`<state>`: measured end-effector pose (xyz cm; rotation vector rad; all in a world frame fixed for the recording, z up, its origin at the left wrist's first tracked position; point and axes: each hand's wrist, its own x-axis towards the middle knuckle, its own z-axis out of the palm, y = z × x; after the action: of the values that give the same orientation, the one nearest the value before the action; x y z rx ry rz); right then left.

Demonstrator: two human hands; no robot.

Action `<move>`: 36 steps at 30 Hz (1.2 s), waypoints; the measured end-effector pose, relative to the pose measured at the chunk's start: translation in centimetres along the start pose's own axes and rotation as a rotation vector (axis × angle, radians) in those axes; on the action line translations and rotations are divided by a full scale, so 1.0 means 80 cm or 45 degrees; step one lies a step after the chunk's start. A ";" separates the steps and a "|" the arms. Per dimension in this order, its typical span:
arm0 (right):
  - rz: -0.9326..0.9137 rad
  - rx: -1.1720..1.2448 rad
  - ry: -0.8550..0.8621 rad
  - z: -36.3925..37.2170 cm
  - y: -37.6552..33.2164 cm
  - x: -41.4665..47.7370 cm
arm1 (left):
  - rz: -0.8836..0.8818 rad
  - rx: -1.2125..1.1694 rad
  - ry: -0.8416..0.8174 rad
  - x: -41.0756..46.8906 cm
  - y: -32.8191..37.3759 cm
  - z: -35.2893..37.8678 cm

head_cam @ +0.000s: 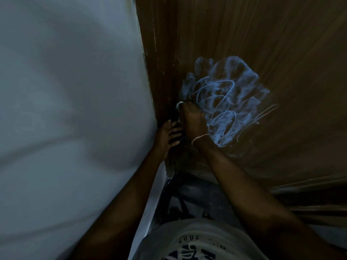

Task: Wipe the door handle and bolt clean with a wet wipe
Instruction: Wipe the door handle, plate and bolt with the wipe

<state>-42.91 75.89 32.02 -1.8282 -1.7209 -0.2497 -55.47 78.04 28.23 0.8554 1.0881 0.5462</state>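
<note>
Head view looks down a brown wooden door [253,34] that meets a pale grey wall [65,91] on the left. Both bare arms reach up to the door's left edge, where the picture is dark.

The right grip [193,119] is closed in a fist around a wet wipe [179,105]. Only a small white corner of the wipe shows, poking out above the knuckles and pressed against the door near its edge. A thin chain bracelet [200,137] circles the right wrist.

The left grip [168,136] holds nothing. Its fingers are spread and fairly straight, laid flat against the door edge just below and left of the right one, with the fingertips almost touching it.

The handle and bolt cannot be made out. The patch of door between and behind the two grips is in deep shadow, and the fittings there are hidden or too dark to tell.

Just right of the right grip, a broad smear of pale blue chalk scribble [225,94] covers the door. At the bottom a white printed shirt [197,241] shows, and above it is a strip of dark, mottled floor [187,194] at the foot of the door.
</note>
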 end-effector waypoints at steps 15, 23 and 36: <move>-0.045 -0.193 -0.027 0.009 -0.006 0.009 | -0.004 -0.011 -0.008 0.002 0.003 -0.002; -0.034 -0.365 0.006 0.007 -0.001 0.001 | -0.005 -0.001 -0.027 0.004 0.000 -0.003; -0.180 -0.430 -0.059 -0.007 -0.005 0.026 | -0.011 -0.017 -0.005 0.004 0.001 -0.001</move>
<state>-42.85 77.32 33.65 -1.9581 -1.9367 -0.5918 -55.39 78.36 28.08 0.8391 1.0830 0.5438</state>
